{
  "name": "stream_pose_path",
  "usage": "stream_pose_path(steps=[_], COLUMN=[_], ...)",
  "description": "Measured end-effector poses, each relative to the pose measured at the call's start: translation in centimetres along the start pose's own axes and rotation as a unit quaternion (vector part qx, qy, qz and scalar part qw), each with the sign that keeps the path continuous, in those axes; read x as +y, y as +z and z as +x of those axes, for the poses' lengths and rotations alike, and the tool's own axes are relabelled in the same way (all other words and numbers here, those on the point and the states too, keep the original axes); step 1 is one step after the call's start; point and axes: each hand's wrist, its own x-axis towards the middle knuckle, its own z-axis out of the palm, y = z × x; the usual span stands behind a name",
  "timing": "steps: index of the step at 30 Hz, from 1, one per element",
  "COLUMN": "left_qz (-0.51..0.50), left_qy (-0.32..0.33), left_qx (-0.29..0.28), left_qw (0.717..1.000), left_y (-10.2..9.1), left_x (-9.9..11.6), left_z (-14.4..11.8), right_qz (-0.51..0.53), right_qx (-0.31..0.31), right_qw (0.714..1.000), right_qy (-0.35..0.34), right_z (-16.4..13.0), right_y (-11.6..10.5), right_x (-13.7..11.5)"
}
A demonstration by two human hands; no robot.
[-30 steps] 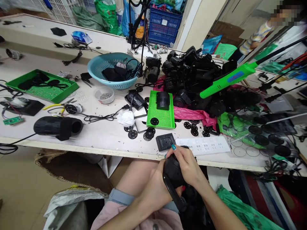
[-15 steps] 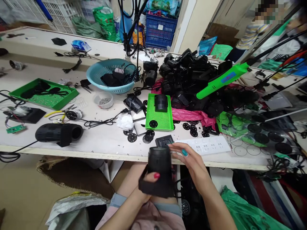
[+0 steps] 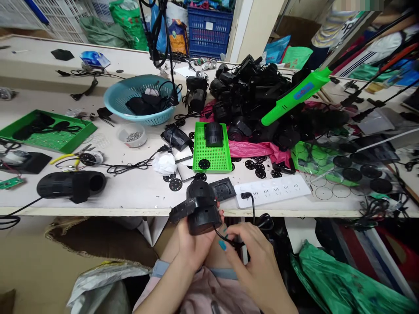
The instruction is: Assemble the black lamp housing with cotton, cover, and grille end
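Observation:
Just over the table's front edge, my left hand grips a black lamp housing with a bracket from below. The housing is tilted, its rounded end towards the table. From its near end a thin black cord runs to the right. My right hand has thumb and fingers curled together at this cord, below the power strip. A white power strip lies at the table's front, a black plug in its left end. Next to it is a black square frame.
A green perforated tray holds a black housing and a disc. Behind it rises a heap of black lamps. A blue basket, a tub of screws and another housing are leftward. A green tube slants over the heap.
The housing has been tipped over from upright, its bracket now pointing left. My right hand has moved down from the power strip to the cord. The plug in the strip now shows.

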Motion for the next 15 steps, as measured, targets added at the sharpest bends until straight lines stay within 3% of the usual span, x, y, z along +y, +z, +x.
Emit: stream_pose_path(steps=[7,15], left_qz=[0.070,0.068], left_qy=[0.032,0.109], left_qx=[0.043,0.105], left_qw=[0.996,0.986], left_y=[0.59,1.06], left_x=[-0.40,-0.96], left_z=[-0.48,-0.74], right_qz=[-0.055,-0.193], right_qx=[-0.009,0.015], right_qw=[0.997,0.974], right_qy=[-0.046,-0.120], right_z=[0.05,0.22], right_y=[0.52,1.03], right_x=[-0.13,-0.17])
